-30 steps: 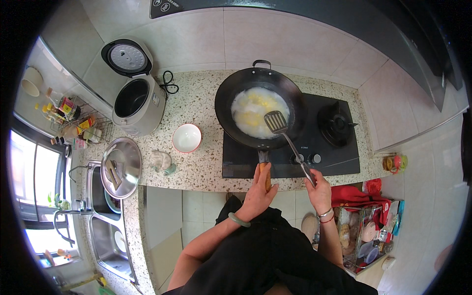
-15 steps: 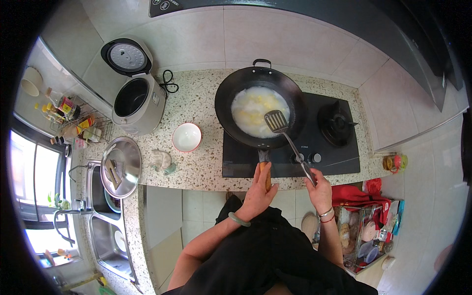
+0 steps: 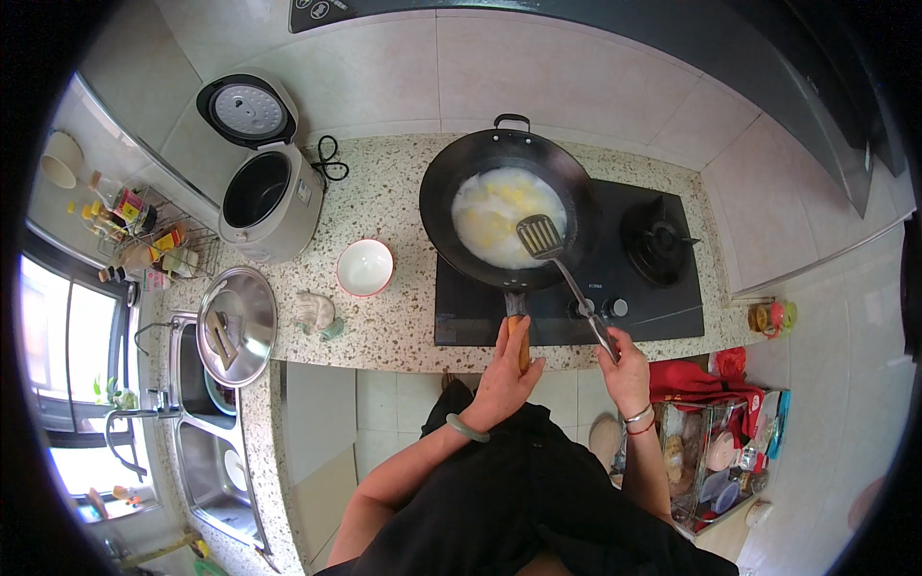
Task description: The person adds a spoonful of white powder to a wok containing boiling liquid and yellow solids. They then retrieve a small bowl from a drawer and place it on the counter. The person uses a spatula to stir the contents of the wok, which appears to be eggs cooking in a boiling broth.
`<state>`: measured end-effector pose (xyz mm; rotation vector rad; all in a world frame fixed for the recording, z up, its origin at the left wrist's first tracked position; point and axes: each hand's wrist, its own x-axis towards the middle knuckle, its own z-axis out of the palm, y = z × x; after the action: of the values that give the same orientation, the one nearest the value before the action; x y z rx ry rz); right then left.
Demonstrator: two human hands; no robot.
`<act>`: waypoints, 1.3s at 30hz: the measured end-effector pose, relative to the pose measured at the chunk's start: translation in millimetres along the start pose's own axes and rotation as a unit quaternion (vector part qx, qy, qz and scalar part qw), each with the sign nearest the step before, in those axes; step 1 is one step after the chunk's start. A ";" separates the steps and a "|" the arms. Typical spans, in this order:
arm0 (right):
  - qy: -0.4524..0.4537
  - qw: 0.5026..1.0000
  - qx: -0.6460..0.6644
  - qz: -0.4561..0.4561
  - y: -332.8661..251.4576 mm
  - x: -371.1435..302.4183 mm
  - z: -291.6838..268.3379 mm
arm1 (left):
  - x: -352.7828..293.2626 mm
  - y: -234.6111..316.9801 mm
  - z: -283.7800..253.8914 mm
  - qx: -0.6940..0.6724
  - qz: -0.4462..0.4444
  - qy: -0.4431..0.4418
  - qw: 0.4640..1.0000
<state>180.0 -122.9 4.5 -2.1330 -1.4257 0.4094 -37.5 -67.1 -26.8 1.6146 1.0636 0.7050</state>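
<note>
A black wok (image 3: 451, 242) stands on the left burner of the gas stove (image 3: 480, 317). Pale, milky liquid with yellow pieces (image 3: 499, 213) fills its bottom. My left hand (image 3: 507, 379) is closed round the wok's wooden handle (image 3: 517, 331), a jade-coloured bangle on that wrist. In my right hand (image 3: 624, 372) is a slotted spatula (image 3: 576, 288), gripped by the end of its handle. Its slotted head lies over the right side of the liquid, slanting down to the left; whether it touches the wok's bottom I cannot tell.
On the left counter are a white bowl (image 3: 365, 268), an open rice cooker (image 3: 272, 192), a crumpled pale cloth (image 3: 315, 312) and a metal lid (image 3: 252, 336) by the sink (image 3: 206, 480). The second burner (image 3: 658, 245) is right of the wok. A range hood (image 3: 749, 67) hangs above.
Almost nothing differs. Both hands, the wok and the spatula keep their places; the vapour and the yellow pieces in the liquid look slightly shifted.
</note>
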 end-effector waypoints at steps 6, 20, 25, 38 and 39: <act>0.000 1.000 -0.003 -0.003 -2.1 0.2 -1.3 | -0.2 3.4 -1.2 -0.002 -0.013 -0.002 1.000; -0.009 1.000 -0.010 0.007 -10.0 2.3 -7.1 | -0.1 -0.9 1.1 -0.005 -0.006 0.003 1.000; -0.001 1.000 -0.017 0.005 -8.6 1.6 -6.3 | -0.1 2.5 -0.7 -0.003 -0.010 0.001 1.000; -0.012 0.998 0.060 -0.002 -15.7 3.7 -18.1 | 0.3 1.2 -0.2 -0.001 -0.008 0.001 1.000; -0.019 0.996 0.091 -0.001 -17.8 3.9 -21.2 | 0.3 1.5 -0.4 -0.002 -0.011 -0.001 1.000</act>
<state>179.2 -119.6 32.2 -1.9870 -1.3554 0.5603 -37.2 -66.8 -25.3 1.5974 1.0776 0.6899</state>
